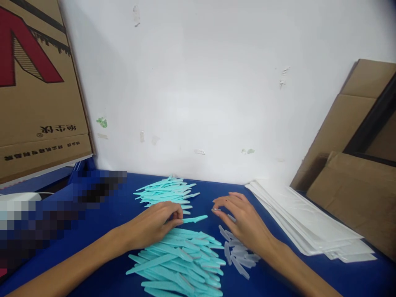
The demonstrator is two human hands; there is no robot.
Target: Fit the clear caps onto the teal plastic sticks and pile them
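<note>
Blue cloth covers the table point(123, 206) under a scuffed white wall; your left hand point(154, 225) pinches one teal plastic stick point(194, 219) by its blunt end, just beyond the near teal heap point(179, 260); your right hand point(241, 220) hovers with fingers loosely curled over the clear caps point(236, 251), right of that heap, holding nothing I can make out; the stick looks light, stiff and slick, so grip mid-shaft; cardboard box point(37, 90), far left of the heap, shows inverted print, unreadable.
</note>
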